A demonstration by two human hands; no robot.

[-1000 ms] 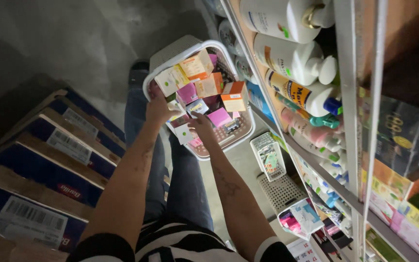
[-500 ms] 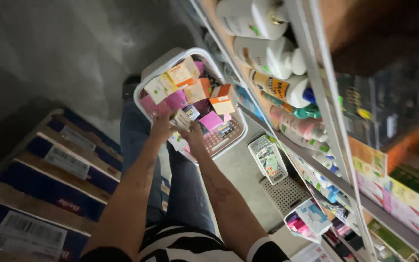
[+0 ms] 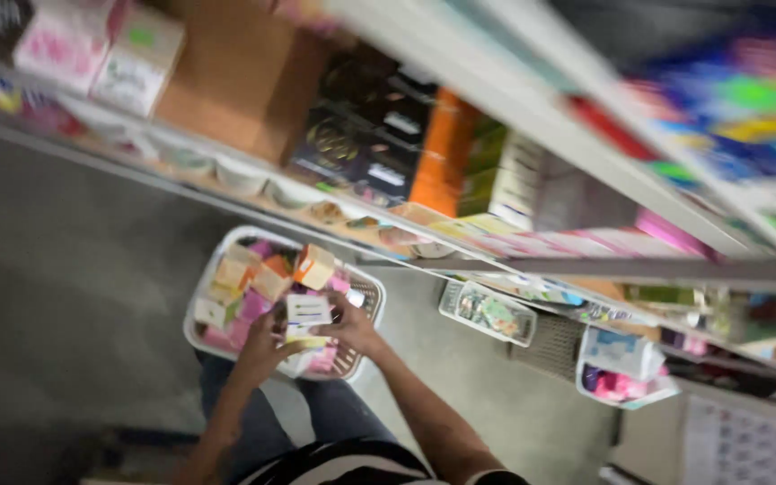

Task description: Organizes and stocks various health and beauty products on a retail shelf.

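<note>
Head camera: at lower left of the frame we see the left hand and, beside it, the right hand, both closed around a small white box held just above a white basket packed with pink and orange cartons. Since a second ago the view has swung up along the blurred shelves filling the upper right, while the hands have lifted this box clear of the pile. A smaller tray sits on the floor further right.
</note>
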